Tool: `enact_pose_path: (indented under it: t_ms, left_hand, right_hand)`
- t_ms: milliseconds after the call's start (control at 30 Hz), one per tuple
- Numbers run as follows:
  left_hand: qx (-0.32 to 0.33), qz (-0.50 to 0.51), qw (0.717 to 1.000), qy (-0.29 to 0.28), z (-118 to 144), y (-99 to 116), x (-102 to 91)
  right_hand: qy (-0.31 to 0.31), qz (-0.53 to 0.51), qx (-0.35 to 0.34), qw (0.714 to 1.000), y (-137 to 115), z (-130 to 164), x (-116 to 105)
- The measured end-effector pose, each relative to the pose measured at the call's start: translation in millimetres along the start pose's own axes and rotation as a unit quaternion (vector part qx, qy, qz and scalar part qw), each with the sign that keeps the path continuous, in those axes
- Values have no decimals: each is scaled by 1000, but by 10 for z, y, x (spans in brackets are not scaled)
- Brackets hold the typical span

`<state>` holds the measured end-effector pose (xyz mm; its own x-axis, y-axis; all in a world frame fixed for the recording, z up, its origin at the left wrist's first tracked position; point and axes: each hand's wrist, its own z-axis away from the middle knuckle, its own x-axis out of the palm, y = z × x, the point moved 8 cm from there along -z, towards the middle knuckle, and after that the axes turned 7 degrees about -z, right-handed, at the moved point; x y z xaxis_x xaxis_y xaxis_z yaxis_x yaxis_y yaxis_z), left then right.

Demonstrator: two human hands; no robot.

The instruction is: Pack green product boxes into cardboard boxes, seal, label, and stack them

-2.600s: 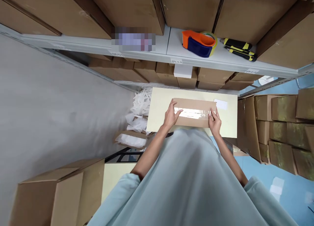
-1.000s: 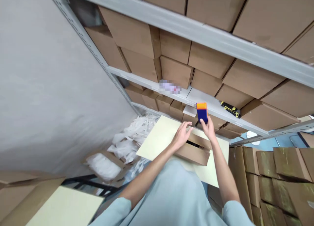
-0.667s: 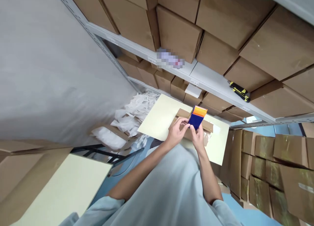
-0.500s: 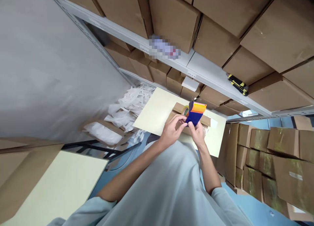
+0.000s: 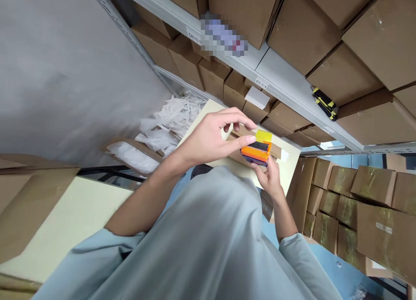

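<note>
My right hand (image 5: 270, 176) grips an orange and dark blue tape dispenser (image 5: 255, 152) from below. Yellow tape (image 5: 264, 136) shows at its far side. Level with the dispenser's left side is my left hand (image 5: 221, 133), its thumb and curved fingers apart and nothing visible between them. Its thumb tip is close to the dispenser; whether they touch I cannot tell. Beneath the hands, a cardboard piece (image 5: 234, 158) lies on a cream tabletop (image 5: 199, 125), mostly covered by my hands and the dispenser.
Metal shelving (image 5: 282, 92) packed with cardboard boxes (image 5: 299, 31) runs across the front. A black and yellow utility knife (image 5: 324, 102) lies on the shelf edge. Shredded white paper (image 5: 180, 118) is heaped at the left. Taped boxes (image 5: 370, 185) are stacked at the right.
My left hand has come off the dispenser, lifted and opened. The dispenser has turned in my right hand, so its orange part now faces me. The view has shifted slightly.
</note>
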<state>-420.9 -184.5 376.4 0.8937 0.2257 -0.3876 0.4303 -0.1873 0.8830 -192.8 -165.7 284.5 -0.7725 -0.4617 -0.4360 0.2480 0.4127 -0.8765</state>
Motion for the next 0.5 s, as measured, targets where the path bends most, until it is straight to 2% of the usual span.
enact_pose_path:
  t_ms: [133,233,333,500]
  left_hand:
    - [43,-18,999,-20,8,113,-7]
    - [105,-38,994,-14,49,171,-1]
    - [168,-64,983,24,144,283,-27]
    - [289,-142,938,126,504,705,-131]
  right_hand:
    - [-7,70,-107,992,-202,0,-80]
    - [-9,116,-135,984,-274,9,-123]
    - [-1,179,-162,970,-371,40,-162]
    - [21,234,-229,945,-615,129,-180]
